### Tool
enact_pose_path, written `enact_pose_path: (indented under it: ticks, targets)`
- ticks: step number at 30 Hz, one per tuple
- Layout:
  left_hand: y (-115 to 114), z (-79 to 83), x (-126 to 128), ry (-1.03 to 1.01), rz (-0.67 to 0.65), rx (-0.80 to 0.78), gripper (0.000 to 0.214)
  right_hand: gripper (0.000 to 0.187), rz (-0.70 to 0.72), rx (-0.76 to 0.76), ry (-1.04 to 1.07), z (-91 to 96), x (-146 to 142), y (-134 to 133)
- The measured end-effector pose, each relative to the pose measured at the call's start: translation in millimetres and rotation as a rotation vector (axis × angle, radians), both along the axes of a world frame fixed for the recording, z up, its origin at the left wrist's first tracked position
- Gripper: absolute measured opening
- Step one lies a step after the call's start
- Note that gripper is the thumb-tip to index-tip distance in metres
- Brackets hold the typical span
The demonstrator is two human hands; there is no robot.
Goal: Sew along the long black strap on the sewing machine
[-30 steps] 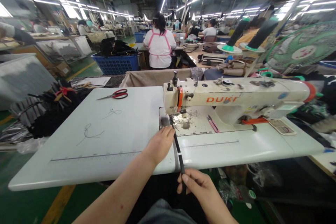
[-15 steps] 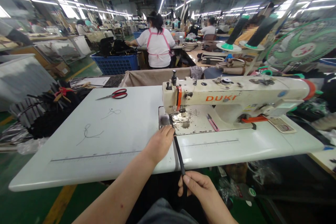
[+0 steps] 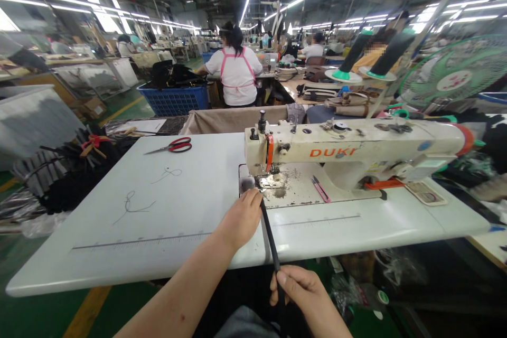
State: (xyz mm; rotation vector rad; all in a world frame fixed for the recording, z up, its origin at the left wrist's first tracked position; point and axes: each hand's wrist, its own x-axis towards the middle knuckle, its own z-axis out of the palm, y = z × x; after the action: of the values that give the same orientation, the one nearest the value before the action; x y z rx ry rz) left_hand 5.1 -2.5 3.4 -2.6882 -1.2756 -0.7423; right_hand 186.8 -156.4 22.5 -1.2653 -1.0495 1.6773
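A narrow black strap (image 3: pixel 270 235) runs from the needle area of the white sewing machine (image 3: pixel 293 150) down over the table's front edge. Close to the presser foot, my left hand (image 3: pixel 244 217) lies with its fingers closed on the strap's upper part; the fingertips partly cover it. Below the table edge, my right hand (image 3: pixel 298 286) pinches the strap between thumb and fingers. The strap looks taut between both hands, and its lower end drops into the dark area by my lap.
Red-handled scissors (image 3: pixel 180 144) and loose threads (image 3: pixel 132 205) lie on the white table (image 3: pixel 190 190). Pink thread snips (image 3: pixel 321 190) rest on the machine bed. Bundled dark strips (image 3: pixel 79 169) stand left. A co-worker (image 3: pixel 238 74) sits ahead, beside a blue crate (image 3: pixel 174 99).
The view has tilted slightly, so the table's front edge sits a little lower. Both hands keep their holds on the strap, with hardly any movement.
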Motion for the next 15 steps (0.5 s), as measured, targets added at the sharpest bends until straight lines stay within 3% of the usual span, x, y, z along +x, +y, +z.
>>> enact_pose_path:
  ticks: [7,15]
  targets:
    - [-2.2,-4.6,-5.0,0.023,-0.037,0.075,0.027,0.05,0.027,-0.029,0.047,2.3,1.0,-2.0]
    - [-5.2,-2.8,-8.1,0.032,-0.055,0.083,0.025,0.045,0.145,0.224,-0.013,5.2,0.9,3.0]
